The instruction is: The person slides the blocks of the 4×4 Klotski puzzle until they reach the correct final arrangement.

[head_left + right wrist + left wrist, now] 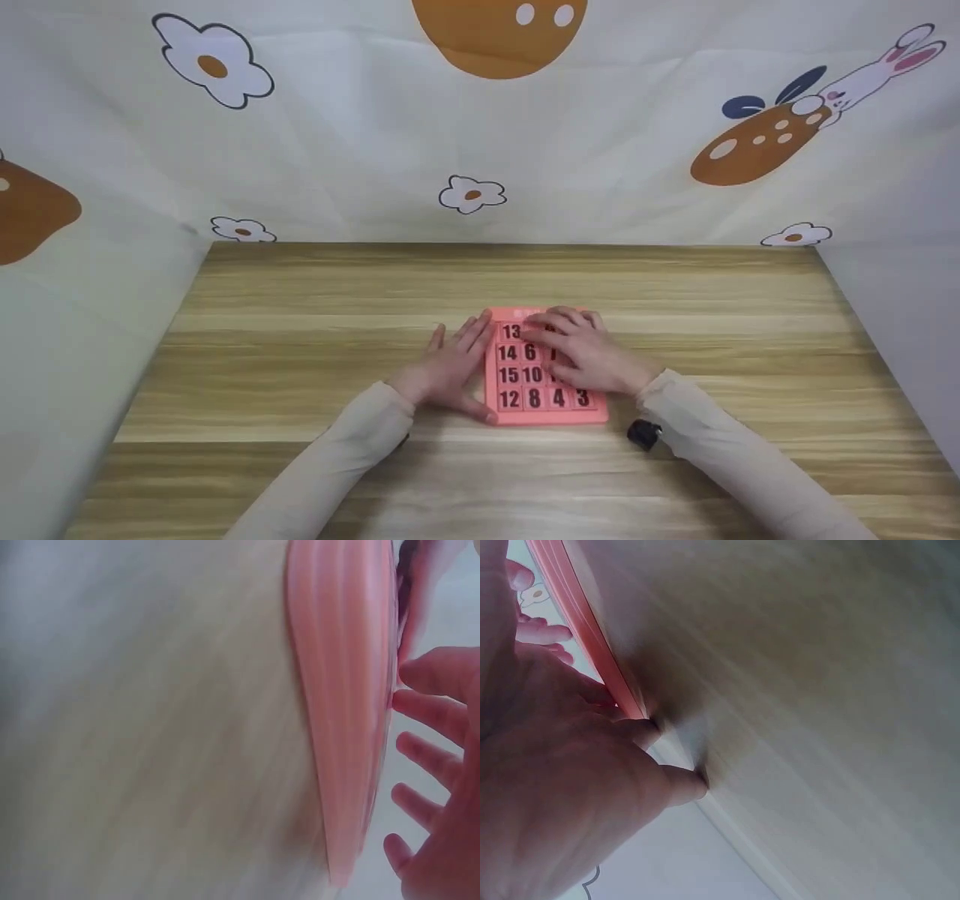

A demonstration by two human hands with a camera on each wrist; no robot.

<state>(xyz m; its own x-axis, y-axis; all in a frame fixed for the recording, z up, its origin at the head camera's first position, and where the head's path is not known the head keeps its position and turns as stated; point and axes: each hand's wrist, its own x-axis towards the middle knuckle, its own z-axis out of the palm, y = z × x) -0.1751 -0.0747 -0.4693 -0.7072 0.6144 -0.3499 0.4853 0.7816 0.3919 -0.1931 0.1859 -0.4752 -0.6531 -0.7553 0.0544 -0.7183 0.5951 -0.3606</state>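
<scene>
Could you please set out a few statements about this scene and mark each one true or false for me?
1. The left hand is at the left edge of the board. True.
2. The right hand lies flat on the table, away from the board. False: it is over the board, covering some of its numbers.
3. The bottom row reads 12, 8, 4, 3 from left to right. True.
4. The board is blue. False: it is pink.
5. Tile 13 is directly below tile 15. False: tile 13 is in the top row, above tile 14.
</scene>
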